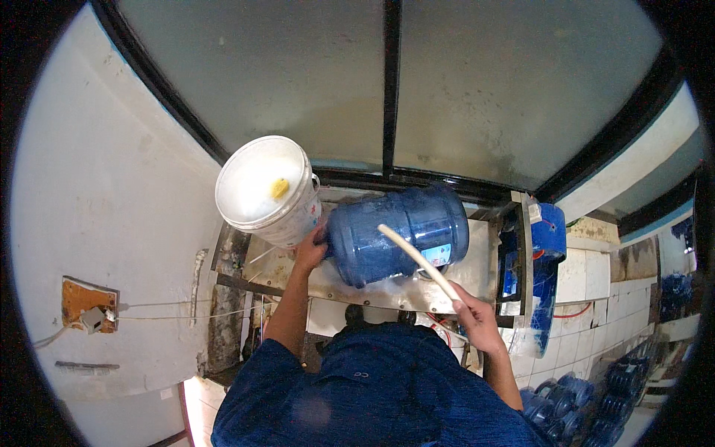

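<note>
A large blue water jug [391,231] lies on its side on the metal-topped bench, its neck toward the left. My left hand [311,250] is closed around the jug's neck, beside the white bucket. In my right hand [478,319] is a pale cream rod [418,259], gripped at its near end. The rod slants up and left across the front of the jug; whether its tip touches the jug I cannot tell. The white bucket [305,212] stands at the bench's left end, with white foam and a yellow sponge [279,188] inside.
Behind the bench [477,287] rises a dark-framed glass panel [462,89]. A blue container [547,231] stands right of the bench. Several blue jugs [566,395] are on the floor at lower right. Cables run from a wall outlet [93,319] at left.
</note>
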Available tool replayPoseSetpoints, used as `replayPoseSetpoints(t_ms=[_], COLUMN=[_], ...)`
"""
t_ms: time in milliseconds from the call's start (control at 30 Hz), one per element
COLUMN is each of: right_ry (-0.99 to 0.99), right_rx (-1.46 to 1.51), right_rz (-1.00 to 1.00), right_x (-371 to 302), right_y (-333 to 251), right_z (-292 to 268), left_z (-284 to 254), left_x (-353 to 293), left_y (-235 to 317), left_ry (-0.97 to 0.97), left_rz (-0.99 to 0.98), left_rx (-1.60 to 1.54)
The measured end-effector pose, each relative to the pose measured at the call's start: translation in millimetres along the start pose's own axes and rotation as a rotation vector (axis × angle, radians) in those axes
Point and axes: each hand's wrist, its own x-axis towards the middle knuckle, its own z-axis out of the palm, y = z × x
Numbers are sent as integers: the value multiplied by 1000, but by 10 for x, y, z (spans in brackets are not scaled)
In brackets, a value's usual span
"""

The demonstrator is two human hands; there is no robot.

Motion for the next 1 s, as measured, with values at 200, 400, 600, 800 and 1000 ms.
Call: replayPoseSetpoints(t_ms=[200,400,600,800,1000], right_ry=[-139,-31,256,362,221], right_rx=[-107,-97,-202,-159,-130], right_rz=[-113,-116,168,72,41], right_x=[235,196,69,155,228], right_y=[-256,-206,-54,283,210], right_z=[358,192,-381,-736,-540], left_z=[632,417,75,-194,-256], left_x=[195,-20,-340,-102,67], left_y=[927,723,318,129,278], left_ry=[327,307,12,-239,-522], left_rz=[1,382,546,360,46], left_rx=[206,73,245,383,904])
